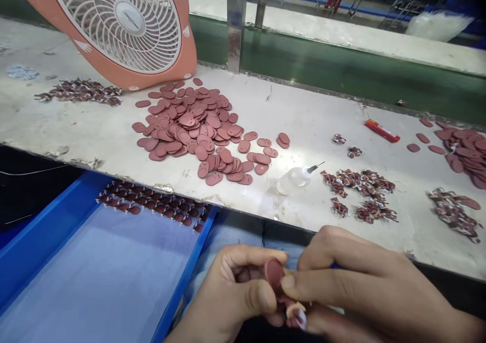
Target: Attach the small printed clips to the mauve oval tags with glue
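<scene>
My left hand (239, 290) is closed, pinching a reddish-brown oval plastic base (274, 272) between thumb and fingers. At the base's lower end is a small painted figurine (295, 312) in brown, tan and white. My right hand (357, 282) is closed on this figurine, its thumb pressing close to the edge of the base. The fingers partly cover the join, so I cannot tell whether the two parts are attached. Both hands are in front of the workbench edge, above my lap.
On the workbench (304, 110) lie a heap of oval bases (190, 125), clusters of figurines (360, 186), a needle-tipped bottle (294, 180) and a red packet (381, 130). An orange fan (190, 39) stands behind. A blue tray (125, 277) at left holds rows of based figurines (152, 201).
</scene>
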A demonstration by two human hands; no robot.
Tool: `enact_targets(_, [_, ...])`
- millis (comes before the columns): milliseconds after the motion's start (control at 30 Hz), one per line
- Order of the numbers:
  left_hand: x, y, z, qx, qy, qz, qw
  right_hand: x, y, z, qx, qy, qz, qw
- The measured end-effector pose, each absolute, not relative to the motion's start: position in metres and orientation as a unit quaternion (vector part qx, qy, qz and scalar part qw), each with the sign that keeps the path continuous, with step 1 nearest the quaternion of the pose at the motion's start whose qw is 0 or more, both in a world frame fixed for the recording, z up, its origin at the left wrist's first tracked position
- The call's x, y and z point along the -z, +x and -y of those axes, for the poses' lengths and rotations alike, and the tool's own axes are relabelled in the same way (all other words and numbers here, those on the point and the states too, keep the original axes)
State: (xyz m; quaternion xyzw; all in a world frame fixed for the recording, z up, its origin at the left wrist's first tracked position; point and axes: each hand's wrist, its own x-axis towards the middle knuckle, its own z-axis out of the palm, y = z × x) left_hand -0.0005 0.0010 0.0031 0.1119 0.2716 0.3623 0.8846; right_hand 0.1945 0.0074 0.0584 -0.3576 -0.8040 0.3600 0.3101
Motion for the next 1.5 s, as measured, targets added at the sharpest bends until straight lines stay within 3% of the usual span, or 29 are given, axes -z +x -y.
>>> enact_targets(233, [0.023,-0.008,0.001,-0.368,0.096,-0.268,0.885,-0.045,0.189,-0.019,-0.331,-0.372,0.803,0.328])
enact_targets(467, [0.028,-0.015,-0.002,-0.374,0.099,-0.254,0.887,-0.038,0.17,-0.025,-0.375,-0.352,0.785,0.347])
enact_targets(600, [0.028,-0.021,-0.004,-0.399,0.099,-0.256,0.875,-0.031,0.161,-0.026,-0.309,-0.361,0.796,0.375])
enact_targets(700, [0.024,-0.024,-0.004,-0.433,0.06,-0.301,0.848,-0.022,0.155,-0.025,-0.256,-0.377,0.79,0.411])
enact_targets(967, [0.023,-0.027,-0.004,-0.446,-0.021,-0.448,0.775,-0.009,0.148,-0.025,-0.289,-0.445,0.71,0.464])
enact_targets(1133, [0.018,-0.034,0.007,-0.445,-0.025,-0.355,0.822,0.004,0.134,-0.024,-0.301,-0.468,0.695,0.456])
enact_targets(1500, [0.045,-0.008,0.027,-0.296,0.081,-0.367,0.878,0.02,0.126,-0.021,-0.249,-0.456,0.737,0.432])
